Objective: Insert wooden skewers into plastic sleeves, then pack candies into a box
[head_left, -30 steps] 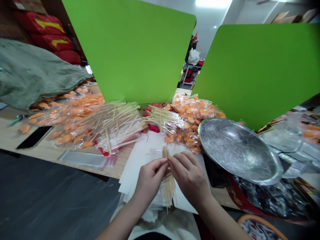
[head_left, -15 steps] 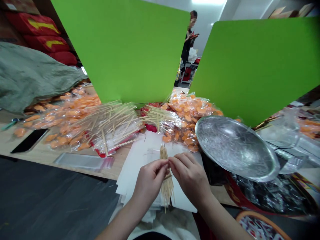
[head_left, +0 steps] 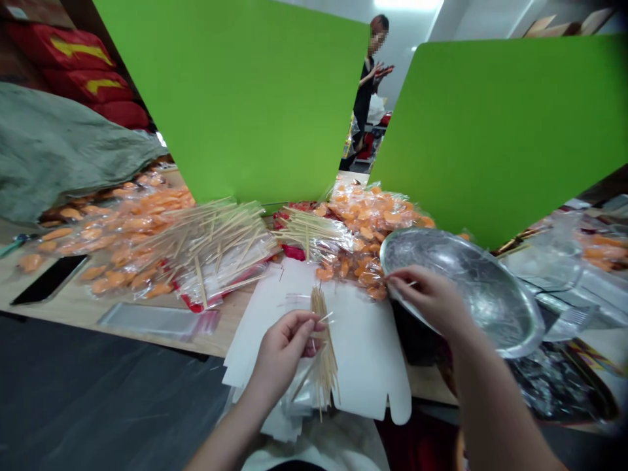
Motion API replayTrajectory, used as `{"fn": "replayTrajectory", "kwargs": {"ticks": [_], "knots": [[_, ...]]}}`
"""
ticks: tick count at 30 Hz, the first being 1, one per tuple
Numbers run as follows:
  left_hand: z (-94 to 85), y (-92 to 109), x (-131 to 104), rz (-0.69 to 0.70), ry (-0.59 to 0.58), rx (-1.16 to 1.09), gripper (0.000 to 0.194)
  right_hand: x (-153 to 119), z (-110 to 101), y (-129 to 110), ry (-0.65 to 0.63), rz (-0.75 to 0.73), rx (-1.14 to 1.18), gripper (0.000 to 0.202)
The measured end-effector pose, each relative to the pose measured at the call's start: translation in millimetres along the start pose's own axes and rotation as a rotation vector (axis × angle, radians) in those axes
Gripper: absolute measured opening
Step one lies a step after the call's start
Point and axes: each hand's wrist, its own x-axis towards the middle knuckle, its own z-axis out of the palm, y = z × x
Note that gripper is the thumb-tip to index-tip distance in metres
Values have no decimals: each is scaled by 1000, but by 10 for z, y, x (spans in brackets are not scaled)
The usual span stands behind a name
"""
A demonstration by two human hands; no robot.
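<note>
My left hand [head_left: 289, 337] is closed in a pinch, with a thin whitish strip [head_left: 326, 318] sticking out from between thumb and forefinger. Just beneath and beside it, a bundle of thin wooden sticks [head_left: 328, 369] lies on white card sheets [head_left: 363, 340]. A clear plastic bag [head_left: 307, 386] hangs below the hand, partly hidden by it. My right hand [head_left: 429, 297] is over the near left rim of a shallow metal basin [head_left: 490, 288], fingers pinched together. Something small and pale shows at its fingertips, too small to name. Clear thin pieces lie inside the basin.
Bagged orange pieces [head_left: 363, 216] are heaped behind the card, with more at left [head_left: 142, 229]. Bagged wooden sticks [head_left: 220, 242] lie among them. A phone [head_left: 49, 280] and flat clear bags [head_left: 152, 318] are near the table's edge. Green panels [head_left: 235, 98] stand behind; a person [head_left: 367, 85] stands beyond.
My two hands were together over the stick bundle. The right hand has moved right to the basin's rim; the left has stayed by the bundle, a thin whitish strip now showing in it.
</note>
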Motion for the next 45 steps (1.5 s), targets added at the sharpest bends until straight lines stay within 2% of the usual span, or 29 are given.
{"fn": "replayTrajectory", "kwargs": {"ticks": [2,4,6,8,10,11,12,13,14,15,16,18,21,24,27,30,34,36,38,40,42,44,45], "knots": [[-15,16,-11,-27,-10,-37,29,139,-280,302,-27,98,18,27],[-19,34,-23,-37,-42,-46,30,227,-454,603,37,192,-128,33],[-16,53,-33,-46,-88,-44,28,242,-522,828,120,260,-332,25],[-7,72,-37,-54,-118,-46,26,176,-509,908,206,269,-470,21],[14,95,-34,-65,-131,-59,24,40,-424,806,338,197,-523,26],[31,109,-31,-70,-138,-69,23,-46,-348,690,395,144,-485,28],[51,125,-27,-73,-148,-83,22,-138,-250,540,399,97,-378,28],[74,141,-24,-73,-161,-101,22,-230,-128,367,345,60,-202,26],[97,157,-21,-69,-173,-122,21,-317,12,184,212,56,51,25],[117,171,-20,-63,-183,-143,20,-395,163,3,-27,75,293,30],[130,182,-20,-56,-187,-160,20,-461,318,-162,-185,85,488,39],[128,193,-24,-41,-187,-187,19,-547,598,-417,-292,145,696,36],[58,181,-39,17,-190,-183,19,-579,853,-594,-239,212,822,18],[-25,149,-59,130,-145,-130,16,-569,913,-631,-239,198,904,18],[-63,124,-78,189,-96,-132,10,-579,907,-626,-204,85,929,13],[-78,123,-84,151,-93,-189,12,-595,920,-604,-154,38,962,16],[-100,151,-78,17,-230,-252,35,-594,933,-595,-164,57,961,17],[-96,164,-83,30,-267,-202,41,-590,923,-599,-174,30,920,18],[-76,170,-91,75,-235,-139,45,-584,904,-595,-181,15,904,17],[-50,166,-92,87,-183,-103,46,-566,882,-583,-178,77,981,11],[-29,155,-80,70,-142,-96,44,-528,865,-581,-198,198,1045,25],[-20,142,-57,72,-122,-88,45,-474,862,-604,-292,299,953,42],[-24,135,-42,75,-111,-80,46,-445,870,-624,-354,319,858,41]]}}
